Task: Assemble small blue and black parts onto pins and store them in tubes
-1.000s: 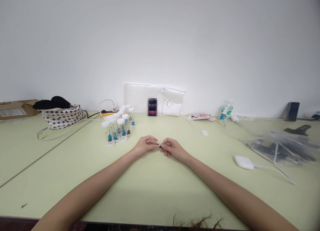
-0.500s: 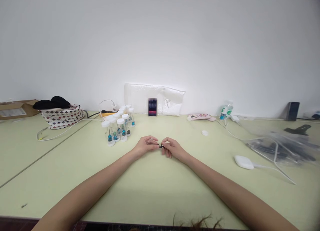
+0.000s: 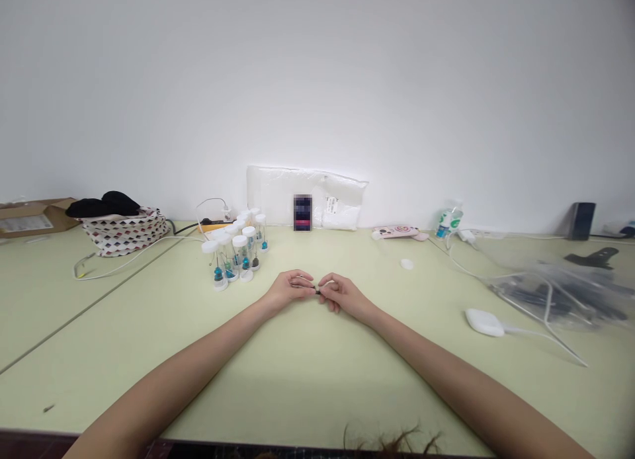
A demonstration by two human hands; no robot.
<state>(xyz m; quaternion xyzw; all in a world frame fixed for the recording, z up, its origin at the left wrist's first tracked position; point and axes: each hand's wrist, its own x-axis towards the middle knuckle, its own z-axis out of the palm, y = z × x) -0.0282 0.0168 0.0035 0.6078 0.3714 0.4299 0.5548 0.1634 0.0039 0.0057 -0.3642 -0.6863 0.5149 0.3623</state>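
Observation:
Just over the middle of the pale green table, a small dark piece (image 3: 317, 292) sits between the fingertips of both hands; it is too small to make out its kind. My left hand (image 3: 292, 287) pinches it from the left, and my right hand (image 3: 342, 292) grips it from the right with thumb and forefinger. To the left of my left hand stands a group of clear tubes (image 3: 241, 255) with white caps, holding blue, green and brown items. A loose white cap (image 3: 407, 264) lies beyond my right hand.
A phone (image 3: 302, 213) leans on a white plastic packet (image 3: 278, 188) by the wall. Left are a patterned basket (image 3: 124, 234) and a cardboard box (image 3: 37, 219). On the right lie a bottle (image 3: 449, 221), a white charger (image 3: 483, 322), cables and clear plastic bags (image 3: 570, 293).
My right hand has shifted slightly left, closer to my left hand, and less of the dark piece shows between the fingers. Everything else looks the same.

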